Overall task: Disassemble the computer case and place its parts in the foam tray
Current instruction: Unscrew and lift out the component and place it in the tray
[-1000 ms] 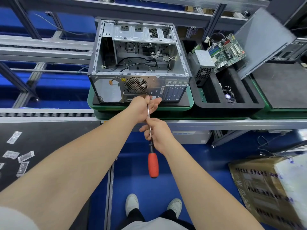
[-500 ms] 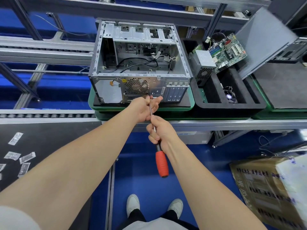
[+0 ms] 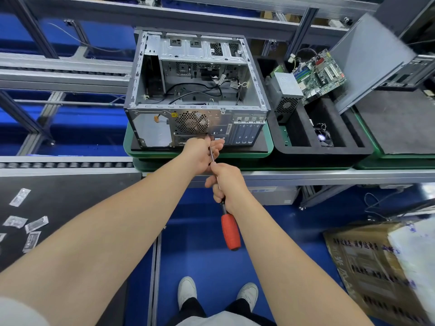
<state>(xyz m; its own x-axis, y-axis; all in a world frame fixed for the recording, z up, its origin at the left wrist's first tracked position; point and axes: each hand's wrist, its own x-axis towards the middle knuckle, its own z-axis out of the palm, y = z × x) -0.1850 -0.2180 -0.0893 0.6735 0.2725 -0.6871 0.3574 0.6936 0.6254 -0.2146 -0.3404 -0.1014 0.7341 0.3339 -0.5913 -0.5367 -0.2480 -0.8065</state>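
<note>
The computer case (image 3: 195,90) stands open on a green pallet (image 3: 269,149), with its rear face toward the person. Both hands are on one screwdriver (image 3: 230,231). The left hand (image 3: 199,154) is at the rear face of the case; its fingers (image 3: 217,147) are curled around the thin metal shaft close to the tip. The tip itself meets the metal just above these fingers, under the round fan grille (image 3: 191,122) — if it sits in a screw, I cannot tell. The right hand (image 3: 227,184) is just below the left one, almost touching it, and its fingers (image 3: 215,184) close around the lower part of the shaft. The red handle stays free below this hand, and nothing holds it.

To the right of the fingers, well apart from them, lies the black foam tray (image 3: 324,154). In it stand a grey power supply (image 3: 286,95) and a green motherboard (image 3: 320,74), which leans at the far end. A small fan (image 3: 323,138) lies in a nearer compartment. A grey side panel (image 3: 367,62) leans beyond the tray — at its right edge.

Far to the left of the fingers and lower, small plastic packets (image 3: 30,227) lie on a black mat.
</note>
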